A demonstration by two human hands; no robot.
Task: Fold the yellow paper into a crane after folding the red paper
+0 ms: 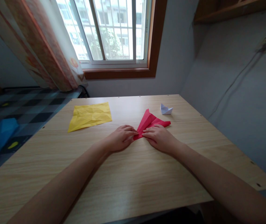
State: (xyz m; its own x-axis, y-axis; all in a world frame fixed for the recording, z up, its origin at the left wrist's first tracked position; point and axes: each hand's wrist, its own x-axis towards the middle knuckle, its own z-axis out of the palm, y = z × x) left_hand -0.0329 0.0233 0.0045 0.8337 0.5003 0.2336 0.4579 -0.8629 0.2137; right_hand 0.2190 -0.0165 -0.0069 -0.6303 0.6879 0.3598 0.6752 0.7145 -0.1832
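A sheet of red paper (pixel 149 119), partly folded, lies on the table with one point standing toward the window and another reaching right. At its near left corner, my left hand (pixel 123 137) is closed, fingers and thumb pinching the edge. My right hand (pixel 160 139) presses on the near edge just beside it, fingers together on the paper. The fingertips of both hands almost meet. Part of the fold is hidden under my right fingers. Behind the red paper, to the right, stands a small white paper boat (pixel 166 109).
A creased yellow sheet of paper (pixel 91 114) lies at the back left of the wooden table (pixel 128 177). Left of the table is a checked bed cover (pixel 46 104) with a blue paper (pixel 1 133) on it. A window (pixel 114 31) and walls stand behind.
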